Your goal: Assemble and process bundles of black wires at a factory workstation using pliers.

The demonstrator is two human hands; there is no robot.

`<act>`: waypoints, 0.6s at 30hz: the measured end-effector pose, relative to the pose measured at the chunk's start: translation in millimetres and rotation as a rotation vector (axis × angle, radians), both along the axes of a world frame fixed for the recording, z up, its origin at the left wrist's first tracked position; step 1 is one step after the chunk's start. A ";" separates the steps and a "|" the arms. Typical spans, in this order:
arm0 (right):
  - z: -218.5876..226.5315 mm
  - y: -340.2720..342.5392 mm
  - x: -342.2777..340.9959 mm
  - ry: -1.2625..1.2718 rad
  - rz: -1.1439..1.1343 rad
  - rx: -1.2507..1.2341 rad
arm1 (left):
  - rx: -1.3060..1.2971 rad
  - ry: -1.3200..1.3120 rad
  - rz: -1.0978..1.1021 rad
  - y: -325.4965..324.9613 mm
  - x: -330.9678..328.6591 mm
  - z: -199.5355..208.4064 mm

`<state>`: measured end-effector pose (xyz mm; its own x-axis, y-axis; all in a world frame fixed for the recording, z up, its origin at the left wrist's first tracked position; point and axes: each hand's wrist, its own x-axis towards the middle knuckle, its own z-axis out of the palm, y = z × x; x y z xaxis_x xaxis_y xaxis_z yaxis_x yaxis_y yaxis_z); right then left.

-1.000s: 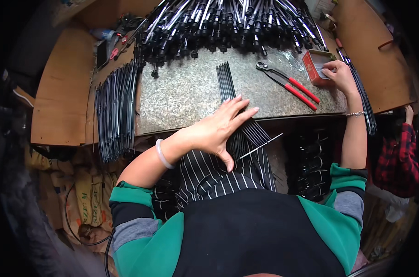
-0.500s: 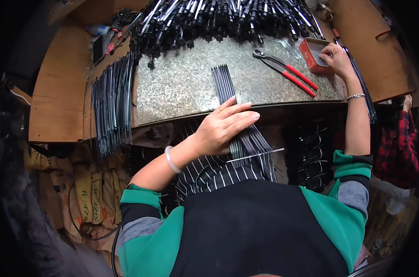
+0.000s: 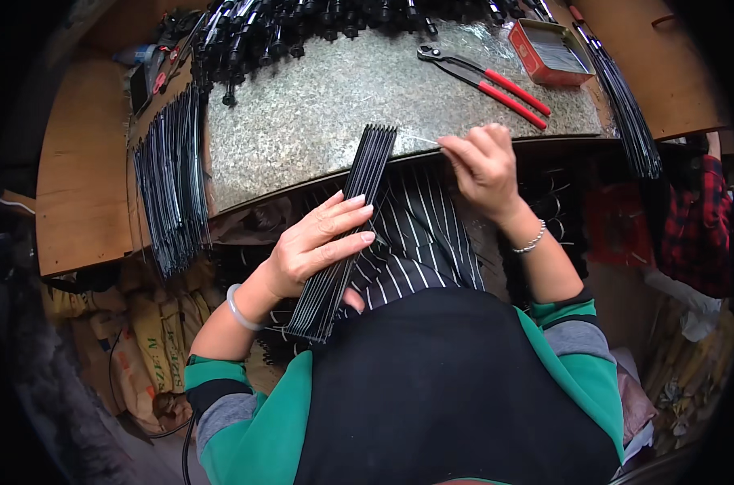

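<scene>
A flat row of thin black rods, which look like umbrella ribs (image 3: 372, 166), lies slanted over my lap, its upper end above the worktop's front edge. My left hand (image 3: 322, 242) grips the row, fingers across the top and thumb underneath. To its right, my right hand (image 3: 483, 168) is raised at the table edge with fingers pinched on a thin pale wire (image 3: 418, 139). The wire points left toward the upper tips of the ribs; whether it touches them I cannot tell. Near the lower end of the row another thin wire seems to cross, mostly hidden.
On the grey speckled worktop (image 3: 294, 137) lie red-handled pliers (image 3: 504, 93). A red open tin (image 3: 551, 56) holds thin pale pieces. Black umbrella shafts (image 3: 302, 32) pile at the back. Bundled ribs stand at the left (image 3: 173, 186) and right (image 3: 621, 105) edges. A plaid sleeve (image 3: 698, 226) shows far right.
My right hand has come from the red tin to the front edge, now pinching a wire. My left hand has moved left and down, turning the ribs to slant the other way. The view has shifted.
</scene>
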<state>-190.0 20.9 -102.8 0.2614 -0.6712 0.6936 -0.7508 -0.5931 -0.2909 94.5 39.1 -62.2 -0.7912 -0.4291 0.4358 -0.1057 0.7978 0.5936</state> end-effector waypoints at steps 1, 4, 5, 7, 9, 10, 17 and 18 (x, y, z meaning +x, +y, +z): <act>-9.1 1.0 4.1 0.007 -0.011 0.007 | 0.028 -0.002 0.001 1.3 -1.7 5.0; -19.6 3.4 9.4 0.021 -0.043 0.001 | -0.007 -0.018 -0.023 -1.8 -0.7 4.7; -20.8 3.9 10.1 0.029 -0.054 -0.004 | -0.027 -0.024 -0.031 -2.8 0.3 4.3; -22.5 3.7 9.3 0.025 -0.058 -0.006 | -0.058 -0.045 -0.045 -5.9 3.8 1.2; -23.8 2.9 8.4 0.018 -0.059 -0.016 | -0.128 -0.085 -0.065 -8.7 7.1 -1.9; -24.4 2.9 7.9 0.019 -0.061 -0.014 | -0.126 -0.084 -0.067 -9.6 7.9 -2.4; -26.0 2.3 6.3 0.013 -0.039 -0.025 | -0.104 -0.080 -0.063 -10.5 7.6 1.3; -26.3 3.1 6.5 0.014 -0.039 -0.022 | -0.101 -0.079 -0.064 -10.0 7.6 0.9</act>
